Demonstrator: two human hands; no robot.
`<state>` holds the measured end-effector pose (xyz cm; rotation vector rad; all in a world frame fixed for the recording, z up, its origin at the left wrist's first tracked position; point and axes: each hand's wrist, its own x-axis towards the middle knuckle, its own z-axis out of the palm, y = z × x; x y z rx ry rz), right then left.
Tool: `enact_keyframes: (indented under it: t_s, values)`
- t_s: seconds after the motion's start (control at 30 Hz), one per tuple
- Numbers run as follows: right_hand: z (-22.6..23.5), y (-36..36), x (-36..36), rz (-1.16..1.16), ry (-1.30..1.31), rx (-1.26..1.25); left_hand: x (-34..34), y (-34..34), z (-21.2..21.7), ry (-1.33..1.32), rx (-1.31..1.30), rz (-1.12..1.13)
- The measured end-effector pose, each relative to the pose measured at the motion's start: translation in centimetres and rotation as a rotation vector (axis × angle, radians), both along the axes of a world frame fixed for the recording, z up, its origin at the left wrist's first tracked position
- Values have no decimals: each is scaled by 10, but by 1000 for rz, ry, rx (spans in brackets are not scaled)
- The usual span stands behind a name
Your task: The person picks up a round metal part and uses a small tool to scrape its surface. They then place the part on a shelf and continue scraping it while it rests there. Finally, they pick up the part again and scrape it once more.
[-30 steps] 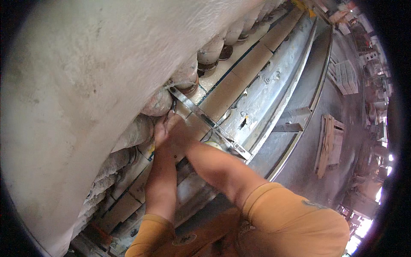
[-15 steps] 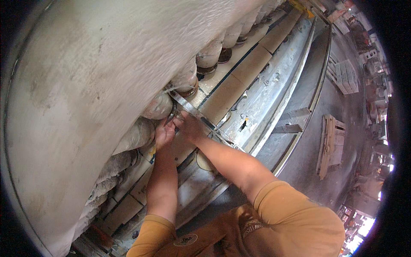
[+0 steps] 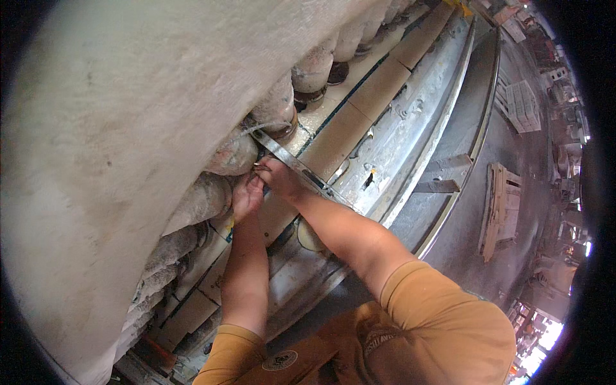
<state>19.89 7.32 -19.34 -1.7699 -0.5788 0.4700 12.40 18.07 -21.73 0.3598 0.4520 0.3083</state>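
Note:
Both my hands are together beneath a row of rounded, cloth-like bulges, beside a flat metal bar (image 3: 285,156). My right hand (image 3: 277,178) is closed in a pinch near the bar, with a small metallic piece (image 3: 261,167) at its fingertips; its kind is too small to tell. Just below and to the left, my left hand (image 3: 248,197) has its fingers curled up close to the right hand. What it grips, if anything, is hidden. The nearest bulge (image 3: 236,156) hangs directly above my fingers. A thin pale strand (image 3: 264,126) crosses near the bar's upper end.
A large pale sheet-like surface (image 3: 115,128) fills the left side. Brown tiles (image 3: 337,142) run diagonally under the bulges, beside a worn metal ledge (image 3: 385,141). Farther right, a wooden pallet (image 3: 502,205) and stacked pale blocks (image 3: 521,106) stand on the grey floor.
My right hand's fingers have shifted slightly up and curled tighter, and the small metallic piece now shows at their tips. My left hand stays nearly in place. The view has shifted a little.

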Motion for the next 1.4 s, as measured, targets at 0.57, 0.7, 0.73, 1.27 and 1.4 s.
enact_keyframes:
  t_s: [0.57,0.7,0.73,1.27,1.4]
  values:
    - [9,9,-19,-220,-88,-260,0,9,4,-191,-631,-95]
    - [-5,-3,-3,10,-120,177,-2,9,-31,-93,-225,12]
    - [-16,-2,0,9,32,225,1,6,-31,-86,-227,15]
    - [-59,-10,4,-6,-217,124,18,11,-30,-266,-446,-71]
    - [-11,1,0,145,23,118,7,46,-81,-98,-421,98]
